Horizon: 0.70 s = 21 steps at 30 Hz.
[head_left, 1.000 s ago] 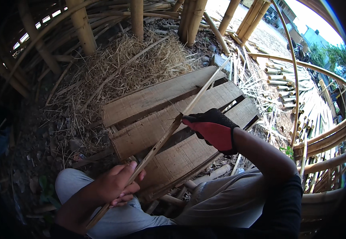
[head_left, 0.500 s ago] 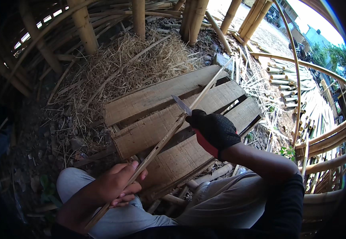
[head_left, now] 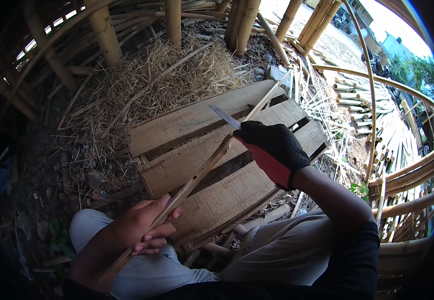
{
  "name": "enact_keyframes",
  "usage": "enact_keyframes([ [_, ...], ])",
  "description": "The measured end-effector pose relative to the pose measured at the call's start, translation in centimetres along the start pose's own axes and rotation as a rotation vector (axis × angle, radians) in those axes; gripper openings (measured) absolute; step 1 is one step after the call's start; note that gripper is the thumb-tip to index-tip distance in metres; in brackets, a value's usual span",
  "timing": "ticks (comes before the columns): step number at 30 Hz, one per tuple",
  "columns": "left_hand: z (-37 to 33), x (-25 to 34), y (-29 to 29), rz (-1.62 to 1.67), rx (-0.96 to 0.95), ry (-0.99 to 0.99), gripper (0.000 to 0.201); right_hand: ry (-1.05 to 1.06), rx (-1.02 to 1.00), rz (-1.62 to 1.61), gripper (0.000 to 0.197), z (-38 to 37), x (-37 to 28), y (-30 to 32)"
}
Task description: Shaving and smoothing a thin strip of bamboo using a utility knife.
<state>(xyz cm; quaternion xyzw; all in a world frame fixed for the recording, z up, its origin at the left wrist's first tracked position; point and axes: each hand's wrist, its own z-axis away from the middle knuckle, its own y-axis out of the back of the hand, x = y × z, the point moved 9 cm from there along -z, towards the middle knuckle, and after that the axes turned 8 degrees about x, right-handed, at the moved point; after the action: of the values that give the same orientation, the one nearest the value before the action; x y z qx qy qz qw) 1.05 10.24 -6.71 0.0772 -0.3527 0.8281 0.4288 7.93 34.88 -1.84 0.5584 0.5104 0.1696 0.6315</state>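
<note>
A long, thin bamboo strip (head_left: 197, 179) runs diagonally over a low slatted wooden platform (head_left: 217, 210), from my lap toward the far right. My bare left hand (head_left: 139, 220) is closed round its near part, thumb on top. My right hand (head_left: 279, 152), in a black and red glove, grips a knife whose handle is hidden in the fist. The knife's blade (head_left: 223, 116) points to the far left, out past the strip. This gloved fist lies right against the strip's middle; whether the blade's edge touches it I cannot tell.
A heap of dry shavings (head_left: 152, 80) lies beyond the platform. Upright bamboo poles (head_left: 173, 22) stand behind it. At the right is a stack of cut bamboo (head_left: 357, 102), with a curved bamboo rail (head_left: 397, 85) in front. My knees flank the platform's near edge.
My right hand and the knife have shifted slightly away from me, and the blade now reaches farther past the strip. My left hand keeps its hold with little movement.
</note>
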Motion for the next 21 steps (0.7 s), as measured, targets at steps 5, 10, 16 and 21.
enact_keyframes([
  [5, 0.0, 0.1, 0.0, -0.044, 0.028, -0.005, 0.045, -0.117, -0.019, 0.231, 0.026, 1.1, -0.7, -0.2],
  [10, 0.4, 0.2, -0.1, -0.153, 0.107, -0.014, 0.045, -0.010, 0.049, 0.176, 0.023, 1.7, -1.0, -1.0],
  [16, -0.2, 0.0, -0.1, -0.183, 0.107, -0.024, 0.047, -0.439, -0.287, -0.278, 0.035, 1.4, 0.2, -1.9],
  [21, -0.5, 0.4, 0.0, -0.005, 0.010, -0.020, 0.043, -0.214, 0.004, -0.307, 0.039, -0.6, 1.7, 0.8],
])
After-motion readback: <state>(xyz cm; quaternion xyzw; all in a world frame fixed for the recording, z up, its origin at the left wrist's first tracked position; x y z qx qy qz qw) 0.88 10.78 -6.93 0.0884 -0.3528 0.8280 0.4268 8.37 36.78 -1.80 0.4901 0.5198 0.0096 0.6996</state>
